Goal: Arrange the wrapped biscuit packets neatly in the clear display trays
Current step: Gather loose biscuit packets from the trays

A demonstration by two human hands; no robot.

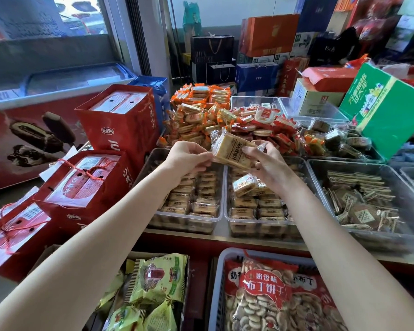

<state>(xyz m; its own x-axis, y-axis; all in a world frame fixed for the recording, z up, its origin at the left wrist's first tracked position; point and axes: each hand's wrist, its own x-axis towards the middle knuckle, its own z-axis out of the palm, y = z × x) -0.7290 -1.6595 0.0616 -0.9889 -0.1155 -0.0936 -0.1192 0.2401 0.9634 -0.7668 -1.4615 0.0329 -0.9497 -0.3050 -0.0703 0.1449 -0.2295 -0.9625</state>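
Head view: left hand [189,156] and right hand [268,161] pinch one biscuit packet [233,150] above two clear trays [221,212].

Bare forearms, no sleeves, hands [227,161] ungloved

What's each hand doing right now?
Left hand: fingers pinch the biscuit packet at its left end.
Right hand: fingers pinch the same packet's right end.
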